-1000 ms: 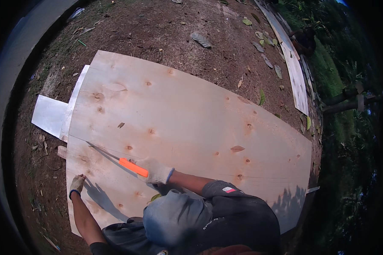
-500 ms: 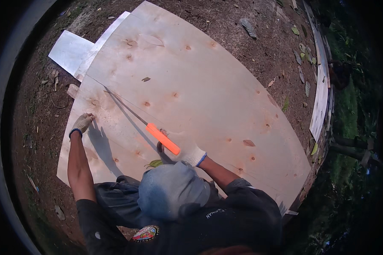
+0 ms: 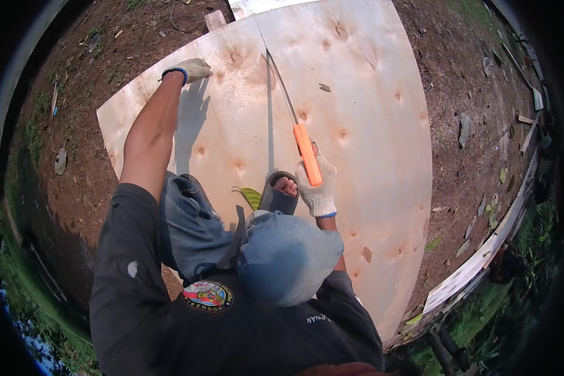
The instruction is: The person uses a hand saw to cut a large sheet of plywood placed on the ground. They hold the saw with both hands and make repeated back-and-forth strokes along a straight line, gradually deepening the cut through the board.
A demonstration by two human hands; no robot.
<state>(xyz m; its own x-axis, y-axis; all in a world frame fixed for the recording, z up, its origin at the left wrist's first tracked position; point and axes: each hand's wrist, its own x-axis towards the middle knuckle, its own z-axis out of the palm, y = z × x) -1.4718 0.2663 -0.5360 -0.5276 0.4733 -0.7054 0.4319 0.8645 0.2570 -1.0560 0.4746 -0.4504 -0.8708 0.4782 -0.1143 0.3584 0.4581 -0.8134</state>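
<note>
My right hand (image 3: 316, 187), in a knitted cream glove, grips the orange handle (image 3: 307, 153) of a handsaw. Its long blade (image 3: 282, 88) points away over the pale plywood sheet (image 3: 363, 163), its tip near a thin line across the board, casting a narrow shadow. My left hand (image 3: 190, 70), also gloved, is on the sheet left of the blade, close to the far edge, fingers bent and bunched; anything in them is too small to make out. My sandalled foot (image 3: 285, 188) rests on the plywood just left of the saw handle, beside a green leaf (image 3: 250, 198).
A white board (image 3: 263, 6) and a short wooden piece (image 3: 215, 20) show beyond the far edge. Dirt ground (image 3: 457, 94) with dry leaves surrounds the sheet. Long pale planks (image 3: 457, 282) lie along the right, next to grass. A grey concrete edge (image 3: 3, 119) runs down the left.
The view has swung round, so the plywood and saw now stand more upright in the picture. The saw remains in my right hand; my left hand remains near the board's edge.
</note>
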